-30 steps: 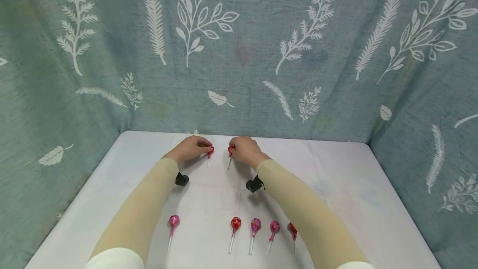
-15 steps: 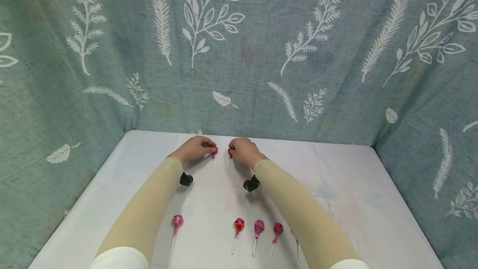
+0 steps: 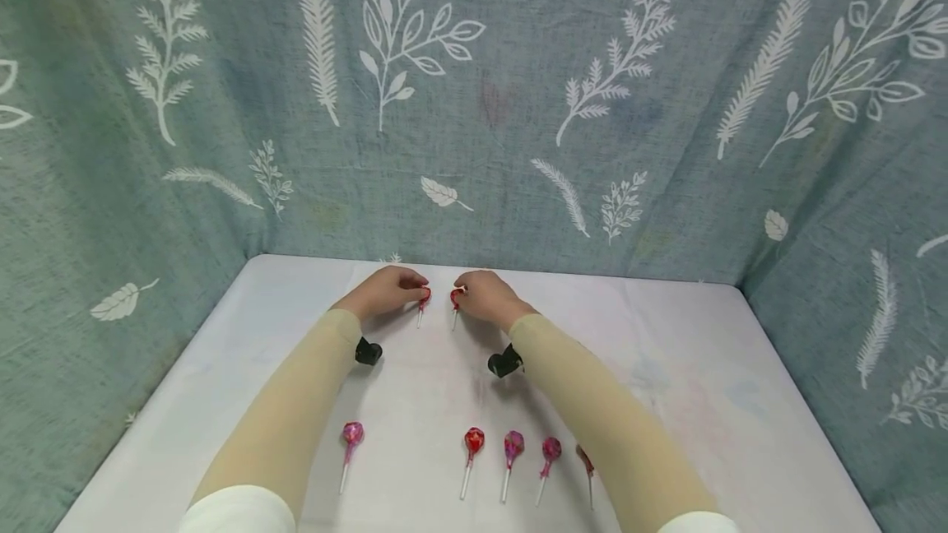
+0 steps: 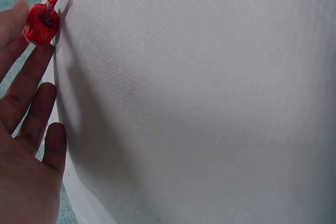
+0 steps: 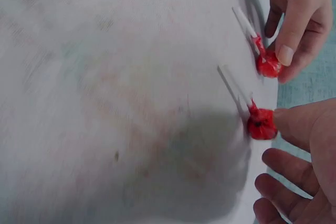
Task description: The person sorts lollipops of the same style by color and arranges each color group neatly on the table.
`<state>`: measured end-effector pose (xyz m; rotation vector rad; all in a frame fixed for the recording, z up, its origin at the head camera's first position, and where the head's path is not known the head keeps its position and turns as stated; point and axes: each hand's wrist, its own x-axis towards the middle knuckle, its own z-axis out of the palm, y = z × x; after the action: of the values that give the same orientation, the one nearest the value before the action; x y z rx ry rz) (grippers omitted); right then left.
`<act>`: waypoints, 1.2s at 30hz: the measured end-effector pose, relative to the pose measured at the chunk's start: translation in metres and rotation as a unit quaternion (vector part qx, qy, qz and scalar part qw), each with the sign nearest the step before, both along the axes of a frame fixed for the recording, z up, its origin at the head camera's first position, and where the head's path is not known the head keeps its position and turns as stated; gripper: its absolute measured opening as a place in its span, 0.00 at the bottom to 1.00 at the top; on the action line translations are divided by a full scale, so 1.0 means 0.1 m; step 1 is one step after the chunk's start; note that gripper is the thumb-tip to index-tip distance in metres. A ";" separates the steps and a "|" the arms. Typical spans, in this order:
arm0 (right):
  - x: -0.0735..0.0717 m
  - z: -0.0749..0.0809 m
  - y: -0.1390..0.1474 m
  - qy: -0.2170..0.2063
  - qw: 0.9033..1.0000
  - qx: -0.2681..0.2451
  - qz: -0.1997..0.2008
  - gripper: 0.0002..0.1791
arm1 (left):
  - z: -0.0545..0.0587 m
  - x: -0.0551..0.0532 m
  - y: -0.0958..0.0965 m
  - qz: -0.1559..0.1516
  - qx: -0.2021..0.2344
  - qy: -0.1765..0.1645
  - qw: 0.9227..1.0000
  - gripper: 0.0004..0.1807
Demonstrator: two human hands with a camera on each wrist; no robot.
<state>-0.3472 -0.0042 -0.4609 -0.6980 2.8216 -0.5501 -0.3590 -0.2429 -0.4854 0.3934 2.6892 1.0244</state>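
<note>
Near the far edge of the table, my left hand (image 3: 385,289) pinches the round head of a red-wrapped lollipop (image 4: 41,29) between thumb and finger, its other fingers spread. Just to the right, a second red lollipop (image 5: 261,124) has its head pinched by my right hand (image 3: 489,299). A small gap separates the two heads, and both white sticks point back toward me. In the right wrist view, the left hand (image 5: 302,17) and its lollipop (image 5: 269,65) show beside the right one.
A pink lollipop (image 3: 353,434) lies on the white tabletop (image 3: 415,401) at the near left. Nearer the right arm lie a red lollipop (image 3: 474,439), two pinkish-purple lollipops (image 3: 513,444) and a red one partly hidden by the sleeve (image 3: 592,401). A leaf-patterned curtain (image 3: 474,105) surrounds the table.
My left hand has shifted slightly right with its lollipop, narrowing the gap to the other one. The right hand stays nearly in place, and the head view has turned a little.
</note>
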 end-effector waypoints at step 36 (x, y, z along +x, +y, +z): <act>1.14 0.28 1.52 -0.020 0.986 -0.164 -0.029 0.22 | 0.44 0.93 0.43 -0.048 0.062 0.080 0.994 0.27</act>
<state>-0.2330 0.1481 -0.4325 -0.6505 2.7483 -1.0434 -0.2664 -0.1994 -0.4413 0.6479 2.7211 1.1819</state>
